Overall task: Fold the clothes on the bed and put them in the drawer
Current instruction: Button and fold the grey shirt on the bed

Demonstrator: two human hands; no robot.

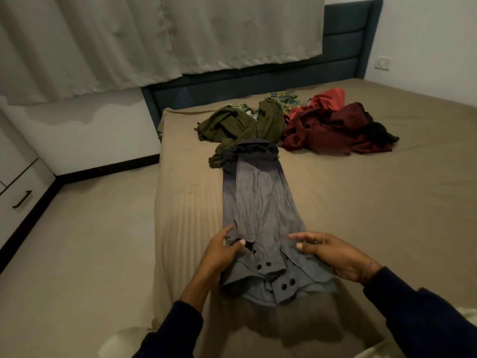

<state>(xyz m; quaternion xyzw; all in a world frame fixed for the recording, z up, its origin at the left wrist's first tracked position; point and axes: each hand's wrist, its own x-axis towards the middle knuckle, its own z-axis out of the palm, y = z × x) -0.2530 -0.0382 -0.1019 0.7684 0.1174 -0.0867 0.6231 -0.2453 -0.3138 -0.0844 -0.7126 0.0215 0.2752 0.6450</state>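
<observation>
tan-sheeted bed (361, 202) fills the room, a dark headboard (258, 76) behind it — beyond the grey shirt (260, 202) lying lengthwise sits a heap of clothes (296, 122). left hand (219, 251) and right hand (333, 254) pinch the shirt's near end, by the buttoned cuffs (271, 272).

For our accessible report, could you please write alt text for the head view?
Both hands, left hand and right hand, hold the near end of a grey shirt laid lengthwise on a bed. A pile of clothes lies beyond it.
</observation>
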